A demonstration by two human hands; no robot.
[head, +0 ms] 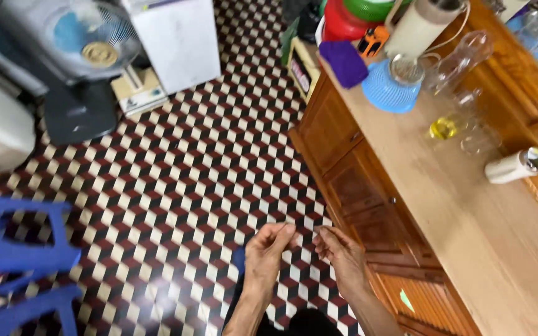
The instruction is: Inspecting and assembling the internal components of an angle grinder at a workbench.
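My left hand (266, 251) and my right hand (341, 252) are raised close together over the patterned tile floor (188, 162), just left of a wooden cabinet (356, 186). The fingertips of both hands are pinched and nearly meet. Whatever sits between them is too small to make out. Neither hand touches the cabinet or its wooden countertop (468, 224).
On the countertop stand a blue colander (386, 93), a purple cloth (342, 62), clear plastic bottles (462, 59), a glass holding yellow liquid (444, 127) and a lying white bottle (515, 165). Blue plastic stools (23, 261) stand at left, with a fan (91, 43) and a white box (179, 40) behind.
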